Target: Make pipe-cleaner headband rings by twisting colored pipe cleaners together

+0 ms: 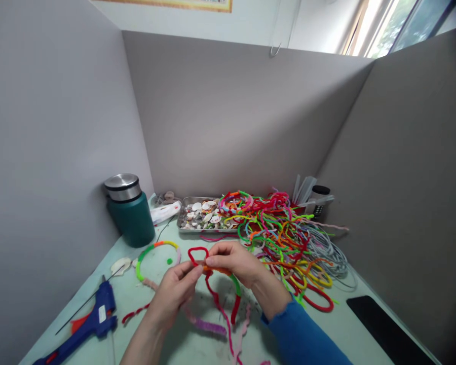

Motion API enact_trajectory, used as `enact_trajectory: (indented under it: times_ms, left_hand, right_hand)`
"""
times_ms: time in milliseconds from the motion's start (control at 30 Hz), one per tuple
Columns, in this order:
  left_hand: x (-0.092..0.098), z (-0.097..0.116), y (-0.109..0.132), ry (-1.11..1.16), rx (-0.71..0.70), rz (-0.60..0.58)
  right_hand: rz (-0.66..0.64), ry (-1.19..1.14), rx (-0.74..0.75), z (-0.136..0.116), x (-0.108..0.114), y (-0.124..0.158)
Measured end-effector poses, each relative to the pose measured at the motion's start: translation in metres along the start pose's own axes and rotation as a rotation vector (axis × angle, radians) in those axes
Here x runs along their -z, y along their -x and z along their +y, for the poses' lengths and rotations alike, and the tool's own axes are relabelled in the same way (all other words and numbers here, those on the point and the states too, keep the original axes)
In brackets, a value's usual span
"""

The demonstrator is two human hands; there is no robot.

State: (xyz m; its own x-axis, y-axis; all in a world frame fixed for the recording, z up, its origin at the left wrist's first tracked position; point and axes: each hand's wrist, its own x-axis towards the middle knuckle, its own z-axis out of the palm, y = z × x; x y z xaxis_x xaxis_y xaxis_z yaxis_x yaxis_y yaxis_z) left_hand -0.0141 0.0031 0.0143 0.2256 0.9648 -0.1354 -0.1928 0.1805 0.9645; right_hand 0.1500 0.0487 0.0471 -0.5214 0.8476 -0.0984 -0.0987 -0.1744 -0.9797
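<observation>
My left hand [177,289] and my right hand [235,261] meet over the table, both with fingers pinched together. Between them they hold a red pipe cleaner [198,248], bent into a small loop above the fingertips. Its long twisted tail seems to hang toward the table's front edge. At the same spot the fingers grip a multicoloured pipe cleaner band [235,285] with orange, green and red parts. A purple stretch [211,327] curves below my hands; whether it belongs to that band is partly hidden. To the left lies a pipe cleaner ring [140,266] in several colours.
A blue glue gun [101,317] and a green bottle [133,223] stand left. Behind are a metal tray [205,231] of small pieces and a tangled heap of pipe cleaners [273,238]. A black flat object [383,324] lies right. Grey partitions [231,121] enclose the table.
</observation>
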Motion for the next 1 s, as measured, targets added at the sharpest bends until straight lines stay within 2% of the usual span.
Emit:
enact_trajectory:
  times_ms: [200,433,733,800,900,1000]
  left_hand:
    - [0.001,-0.002,0.001,0.027,0.067,-0.005]
    - [0.002,-0.003,0.002,0.072,0.030,-0.086]
    - [-0.003,0.000,0.001,-0.016,0.056,-0.045]
    - [-0.004,-0.001,0.000,-0.064,0.042,-0.012]
    - [-0.004,-0.003,0.000,-0.172,0.019,0.019]
    - [-0.005,-0.006,0.000,-0.309,0.011,-0.003]
  right_hand:
    - [-0.009,-0.052,-0.011,0.005,0.000,-0.003]
    - [-0.035,-0.097,-0.064,0.007,-0.002,-0.004]
    - [-0.065,-0.062,0.056,0.003,-0.001,-0.001]
    - [-0.070,-0.021,0.049,0.002,0.001,0.000]
    - [-0.038,0.164,0.059,-0.003,0.007,0.002]
    - [0.006,0.379,0.151,-0.012,0.010,0.008]
